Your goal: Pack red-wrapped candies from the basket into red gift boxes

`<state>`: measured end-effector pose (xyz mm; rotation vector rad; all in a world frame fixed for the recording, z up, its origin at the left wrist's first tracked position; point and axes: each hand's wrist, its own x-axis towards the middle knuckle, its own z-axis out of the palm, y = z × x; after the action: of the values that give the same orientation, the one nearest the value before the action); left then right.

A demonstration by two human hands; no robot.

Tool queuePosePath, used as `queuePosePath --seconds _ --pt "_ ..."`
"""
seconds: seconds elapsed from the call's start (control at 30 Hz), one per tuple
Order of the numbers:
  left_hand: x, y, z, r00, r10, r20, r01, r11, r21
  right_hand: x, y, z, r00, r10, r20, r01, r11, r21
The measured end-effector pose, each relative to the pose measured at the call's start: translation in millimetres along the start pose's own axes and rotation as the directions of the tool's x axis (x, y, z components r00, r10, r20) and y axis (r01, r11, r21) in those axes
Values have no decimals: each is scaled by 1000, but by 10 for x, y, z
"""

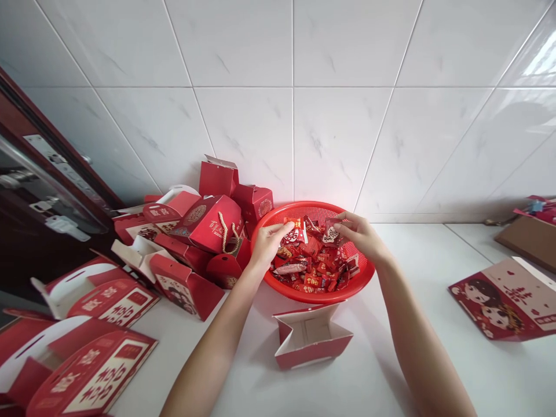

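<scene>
A round red plastic basket holds many red-wrapped candies. My left hand is over the basket's left side, its fingers closed on a red and white candy packet. Over the right side, my right hand pinches a dark red packet with a pale label. In front of the basket stands an open red carton, its pale inside facing up and nothing visible in it.
Red gift boxes are heaped left of the basket, with larger open boxes nearer. A printed box lies at the right, a brown carton behind it. A tiled wall rises behind.
</scene>
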<state>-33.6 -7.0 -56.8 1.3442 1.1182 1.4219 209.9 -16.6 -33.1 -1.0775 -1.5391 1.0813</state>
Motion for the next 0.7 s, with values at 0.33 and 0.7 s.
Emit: queuePosePath --seconds 0.33,0.7 --pt "-62 105 30 959 -40 282 29 999 42 -52 -103 260 999 33 37 -38 987 159" --pt "-72 128 57 943 97 318 -143 982 124 -28 -56 369 997 -82 -9 82 996 43"
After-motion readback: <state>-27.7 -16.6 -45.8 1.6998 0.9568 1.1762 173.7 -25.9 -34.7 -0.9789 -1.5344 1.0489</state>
